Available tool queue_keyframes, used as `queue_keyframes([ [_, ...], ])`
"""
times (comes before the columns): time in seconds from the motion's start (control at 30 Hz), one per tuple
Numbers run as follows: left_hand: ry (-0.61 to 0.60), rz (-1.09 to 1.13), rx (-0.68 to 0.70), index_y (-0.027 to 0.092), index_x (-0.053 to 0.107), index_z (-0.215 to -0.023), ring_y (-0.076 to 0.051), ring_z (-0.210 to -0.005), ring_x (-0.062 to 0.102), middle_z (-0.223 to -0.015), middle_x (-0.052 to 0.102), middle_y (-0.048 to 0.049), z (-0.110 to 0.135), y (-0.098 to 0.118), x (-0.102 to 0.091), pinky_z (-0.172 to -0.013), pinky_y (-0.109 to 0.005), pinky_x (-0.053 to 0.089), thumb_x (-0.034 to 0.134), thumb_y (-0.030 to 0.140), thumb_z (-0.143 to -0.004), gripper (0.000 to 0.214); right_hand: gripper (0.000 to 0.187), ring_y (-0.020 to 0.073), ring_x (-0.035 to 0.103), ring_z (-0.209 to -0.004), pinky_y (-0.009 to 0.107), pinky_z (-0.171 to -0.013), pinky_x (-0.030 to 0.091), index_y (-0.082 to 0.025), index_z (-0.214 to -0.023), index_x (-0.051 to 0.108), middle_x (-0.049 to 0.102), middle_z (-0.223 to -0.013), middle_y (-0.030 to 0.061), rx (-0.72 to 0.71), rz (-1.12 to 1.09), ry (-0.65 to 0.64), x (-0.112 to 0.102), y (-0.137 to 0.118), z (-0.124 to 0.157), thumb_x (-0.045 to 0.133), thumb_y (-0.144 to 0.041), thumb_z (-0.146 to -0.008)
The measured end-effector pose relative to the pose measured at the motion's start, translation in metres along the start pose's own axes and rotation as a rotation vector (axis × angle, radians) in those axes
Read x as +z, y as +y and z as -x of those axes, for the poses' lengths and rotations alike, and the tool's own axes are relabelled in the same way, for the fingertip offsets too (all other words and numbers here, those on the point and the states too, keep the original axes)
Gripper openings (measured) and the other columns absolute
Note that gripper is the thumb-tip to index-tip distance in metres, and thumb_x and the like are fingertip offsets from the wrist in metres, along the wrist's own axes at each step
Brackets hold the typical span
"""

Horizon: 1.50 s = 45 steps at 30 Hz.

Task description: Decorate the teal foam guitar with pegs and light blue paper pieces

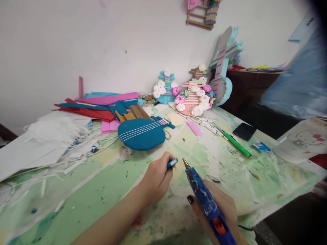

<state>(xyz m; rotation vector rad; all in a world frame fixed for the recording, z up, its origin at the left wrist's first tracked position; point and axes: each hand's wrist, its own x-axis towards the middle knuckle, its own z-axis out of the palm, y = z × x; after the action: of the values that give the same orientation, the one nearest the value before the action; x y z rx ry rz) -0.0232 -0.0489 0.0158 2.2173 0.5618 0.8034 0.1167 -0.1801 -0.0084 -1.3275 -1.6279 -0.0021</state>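
White stringy strips lay heaped at far left of the counter. Next over: a stack of coloured sheets, red, pink and blue, against the wall side. Teal lute-shaped piece lay right of and partly in front of those, white strings along its face, neck pointing right.

Left hand sat just nearer than the lute, nearly closed, small blue piece pinched between thumb and fingers, end sticking out rightward. Behind, a light-blue lute model stood with white flowers.

Blue glue gun came next, tilted, nozzle near the small piece, gap between them. Right hand was curled around its body, thumb on the left side; other fingers mostly hidden.

Further right: green cutter, black square, blue packet, then a cat-print container at the counter's edge.
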Motion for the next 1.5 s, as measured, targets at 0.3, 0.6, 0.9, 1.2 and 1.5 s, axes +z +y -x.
queue_keyframes([
  [0.3, -0.025, 0.063, 0.039, 0.021, 0.039, -0.084, -0.012, -0.055, 0.036, -0.064, 0.040, 0.0048, 0.002, 0.000, -0.001, -0.056, -0.026, 0.027, 0.037, 0.012, -0.077, 0.011, 0.018, 0.0107, 0.046, -0.054, 0.022, -0.047, 0.035, -0.021, -0.074, 0.045, 0.044, -0.063, -0.0029, 0.021, -0.056, -0.064, 0.000, -0.004, -0.006, 0.058, -0.010, -0.079],
  [0.6, 0.130, 0.083, 0.101, 0.021, 0.037, -0.084, -0.008, -0.052, 0.026, -0.063, 0.033, 0.0079, 0.003, 0.004, 0.001, -0.048, -0.022, 0.024, 0.075, 0.043, -0.062, 0.049, 0.009, 0.0136, 0.044, -0.056, 0.025, -0.049, 0.033, -0.019, -0.076, 0.047, 0.045, -0.065, -0.0005, 0.101, 0.150, -0.004, 0.002, 0.005, -0.009, 0.050, -0.011, -0.076],
  [0.9, 0.167, 0.052, 0.077, 0.022, 0.035, -0.080, -0.007, -0.052, 0.024, -0.060, 0.030, 0.0094, 0.004, 0.013, 0.005, -0.045, -0.020, 0.022, 0.081, 0.052, -0.050, 0.064, 0.008, 0.0116, 0.042, -0.051, 0.023, -0.045, 0.028, -0.021, -0.074, 0.039, 0.043, -0.063, -0.0023, 0.043, 0.210, -0.029, 0.004, 0.005, -0.013, 0.044, -0.015, -0.077],
  [1.2, 0.252, -0.137, 0.123, 0.022, 0.034, -0.079, -0.006, -0.048, 0.025, -0.058, 0.030, 0.0098, 0.005, 0.018, 0.010, -0.043, -0.019, 0.022, 0.077, 0.044, -0.053, 0.055, 0.005, 0.0155, 0.047, -0.057, 0.026, -0.048, 0.034, -0.019, -0.080, 0.046, 0.049, -0.067, 0.0015, 0.080, 0.194, -0.023, 0.006, 0.008, -0.011, 0.041, -0.019, -0.080],
  [1.5, 0.378, -0.180, 0.196, 0.022, 0.036, -0.077, -0.005, -0.046, 0.027, -0.058, 0.030, 0.0093, 0.005, 0.022, 0.015, -0.042, -0.020, 0.024, 0.075, 0.035, -0.052, 0.049, 0.006, 0.0156, 0.049, -0.058, 0.026, -0.048, 0.036, -0.019, -0.081, 0.049, 0.052, -0.068, 0.0019, 0.057, 0.181, 0.016, 0.008, 0.008, -0.012, 0.043, -0.020, -0.082],
])
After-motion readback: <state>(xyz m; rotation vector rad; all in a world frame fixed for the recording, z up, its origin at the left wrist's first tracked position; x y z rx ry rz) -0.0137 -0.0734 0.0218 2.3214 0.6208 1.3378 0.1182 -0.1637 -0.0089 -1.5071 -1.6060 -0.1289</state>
